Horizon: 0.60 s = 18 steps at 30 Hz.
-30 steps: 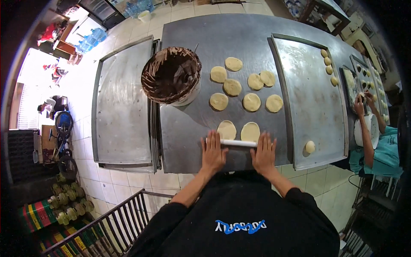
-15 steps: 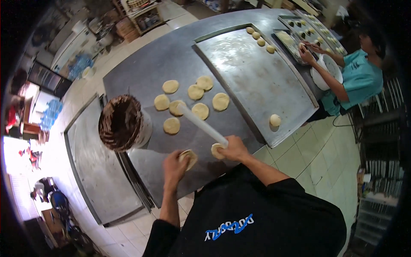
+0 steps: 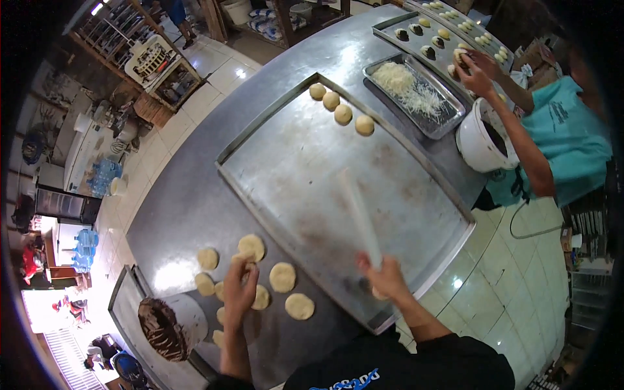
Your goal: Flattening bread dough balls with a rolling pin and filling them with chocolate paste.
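Observation:
My right hand (image 3: 388, 278) is closed round the end of a whitish rolling pin (image 3: 361, 211), which is blurred and points away over a large metal tray (image 3: 305, 188). Under that hand shows part of a pale dough piece (image 3: 379, 294). My left hand (image 3: 240, 292), fingers bent in a pinch, is at a dough disc among several flattened ones on the metal table; the fingers partly hide that disc. Nearby lie a dough disc (image 3: 282, 277) and another dough disc (image 3: 299, 306). Several dough balls (image 3: 342, 115) sit along the tray's far edge.
A bucket (image 3: 190, 317) smeared with brown filling stands at the near left. On the right, a person in a teal shirt (image 3: 572, 123) handles dough beside a white bucket (image 3: 474, 140). A pan of grated cheese (image 3: 422, 123) and a tray of filled dough (image 3: 390, 27) lie there.
The view has swung right. My right hand with the rolling pin has moved from the table's front edge over the large tray. My left hand has reached forward to the dough discs.

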### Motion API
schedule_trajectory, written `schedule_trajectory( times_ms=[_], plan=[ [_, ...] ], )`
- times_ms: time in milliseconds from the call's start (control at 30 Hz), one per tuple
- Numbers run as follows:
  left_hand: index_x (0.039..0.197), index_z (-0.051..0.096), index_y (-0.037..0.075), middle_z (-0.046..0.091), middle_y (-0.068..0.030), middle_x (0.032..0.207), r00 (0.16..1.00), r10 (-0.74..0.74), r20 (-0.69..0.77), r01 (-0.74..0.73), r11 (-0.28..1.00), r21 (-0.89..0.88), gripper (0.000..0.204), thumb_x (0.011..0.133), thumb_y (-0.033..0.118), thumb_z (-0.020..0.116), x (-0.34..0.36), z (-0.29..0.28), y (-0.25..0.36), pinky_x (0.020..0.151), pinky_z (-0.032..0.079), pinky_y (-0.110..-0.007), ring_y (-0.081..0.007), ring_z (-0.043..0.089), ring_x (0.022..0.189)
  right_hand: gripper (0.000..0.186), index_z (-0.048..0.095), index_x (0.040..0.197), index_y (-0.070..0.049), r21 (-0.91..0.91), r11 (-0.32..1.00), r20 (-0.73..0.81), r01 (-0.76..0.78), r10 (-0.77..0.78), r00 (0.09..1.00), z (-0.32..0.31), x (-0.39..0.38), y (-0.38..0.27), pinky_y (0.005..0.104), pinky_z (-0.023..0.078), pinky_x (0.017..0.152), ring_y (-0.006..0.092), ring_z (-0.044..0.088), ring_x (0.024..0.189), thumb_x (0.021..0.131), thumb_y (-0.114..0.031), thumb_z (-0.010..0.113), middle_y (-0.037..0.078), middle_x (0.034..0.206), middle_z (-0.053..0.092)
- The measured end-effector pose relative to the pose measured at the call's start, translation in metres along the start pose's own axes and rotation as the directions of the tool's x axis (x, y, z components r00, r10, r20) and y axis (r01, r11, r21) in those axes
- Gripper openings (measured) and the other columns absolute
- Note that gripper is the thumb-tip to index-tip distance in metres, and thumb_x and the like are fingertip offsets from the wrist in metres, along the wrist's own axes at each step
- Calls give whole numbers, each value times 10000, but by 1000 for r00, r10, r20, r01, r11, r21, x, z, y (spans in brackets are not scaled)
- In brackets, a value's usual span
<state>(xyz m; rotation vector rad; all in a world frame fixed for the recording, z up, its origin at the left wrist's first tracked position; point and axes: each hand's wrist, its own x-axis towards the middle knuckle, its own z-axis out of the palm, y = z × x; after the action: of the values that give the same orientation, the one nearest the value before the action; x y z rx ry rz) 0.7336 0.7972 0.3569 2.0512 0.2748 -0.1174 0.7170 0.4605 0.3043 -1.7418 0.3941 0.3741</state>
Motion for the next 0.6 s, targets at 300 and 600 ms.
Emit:
schedule_trajectory(
  times_ms=[300, 600],
  plan=[
    [1029, 567, 53, 548, -213, 1025, 872, 485, 65, -462, 772, 438, 332, 711, 92, 655, 374, 267, 95, 797, 453, -469, -410, 539, 913, 217, 684, 994, -28, -668, 704, -298, 242, -551, 780, -41, 191, -59, 420, 500, 745, 399, 639, 806, 838, -166, 620, 201, 821, 667],
    [1079, 508, 16, 505, -99, 1045, 988, 3, -156, -34, 981, -191, 351, 784, 80, 687, -3, 89, 51, 824, 503, -322, -199, 558, 988, 452, 530, 1256, -113, -602, 796, -437, -57, -269, 858, -6, 318, -168, 495, 436, 938, 390, 570, 1102, 823, -222, 604, 200, 1166, 616]
  ],
)
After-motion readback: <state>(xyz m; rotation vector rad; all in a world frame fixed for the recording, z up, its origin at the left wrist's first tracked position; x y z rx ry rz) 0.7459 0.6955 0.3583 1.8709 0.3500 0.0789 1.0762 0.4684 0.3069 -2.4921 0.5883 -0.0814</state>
